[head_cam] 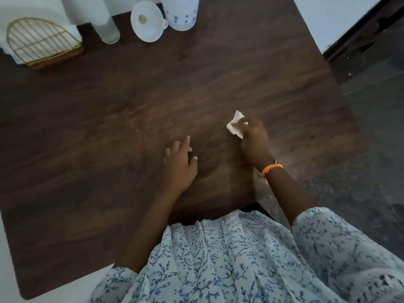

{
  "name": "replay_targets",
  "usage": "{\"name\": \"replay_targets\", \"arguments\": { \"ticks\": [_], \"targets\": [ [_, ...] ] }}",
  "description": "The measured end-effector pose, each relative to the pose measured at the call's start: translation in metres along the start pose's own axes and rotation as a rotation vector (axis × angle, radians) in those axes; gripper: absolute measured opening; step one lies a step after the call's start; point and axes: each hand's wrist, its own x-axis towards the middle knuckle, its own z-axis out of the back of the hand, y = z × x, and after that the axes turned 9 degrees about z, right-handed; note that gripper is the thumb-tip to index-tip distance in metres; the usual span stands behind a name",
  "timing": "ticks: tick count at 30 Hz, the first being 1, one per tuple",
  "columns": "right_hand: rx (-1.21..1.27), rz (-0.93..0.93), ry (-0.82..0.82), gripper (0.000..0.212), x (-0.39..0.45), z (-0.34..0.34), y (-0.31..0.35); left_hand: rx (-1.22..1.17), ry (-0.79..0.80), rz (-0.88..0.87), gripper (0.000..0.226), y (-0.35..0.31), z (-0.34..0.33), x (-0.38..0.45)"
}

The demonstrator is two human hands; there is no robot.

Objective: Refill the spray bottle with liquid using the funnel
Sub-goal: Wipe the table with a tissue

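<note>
The funnel (147, 21) lies on its side at the far edge of the bench (131, 101), between a clear bottle (107, 27) and a white flowered jug (180, 12). A wire basket (41, 43) sits left of them. Nearer, the right hand (254, 141) pinches a crumpled tissue (235, 125) against the wood. The left hand (180, 165) rests open alongside.

Single head-worn wide-angle view, looking forward and steeply down onto dark wood worktop (109, 119). Near: wearer's own torso and both forearms fill lower frame. Far worktop edge at top, floor (376, 132) along right side (edges bowed by lens). No second view.
</note>
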Motion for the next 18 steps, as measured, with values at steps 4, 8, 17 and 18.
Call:
{"name": "replay_targets", "arguments": {
  "ticks": [4,8,17,18],
  "targets": [
    [0.863,-0.665,-0.098,0.03,0.039,0.045,-0.007,-0.055,0.0,-0.109,0.052,-0.041,-0.017,0.009],
    [1.355,-0.791,-0.077,0.043,0.047,0.093,-0.04,-0.152,0.035,-0.192,0.047,-0.102,-0.039,0.024],
    [1.579,-0.946,-0.292,0.031,0.062,0.191,-0.167,-0.236,0.064,-0.306,0.042,-0.28,-0.135,0.077],
    [1.591,-0.947,-0.297,0.031,0.063,0.201,-0.184,-0.242,0.08,-0.312,0.043,-0.3,-0.148,0.084]
  ]
}}
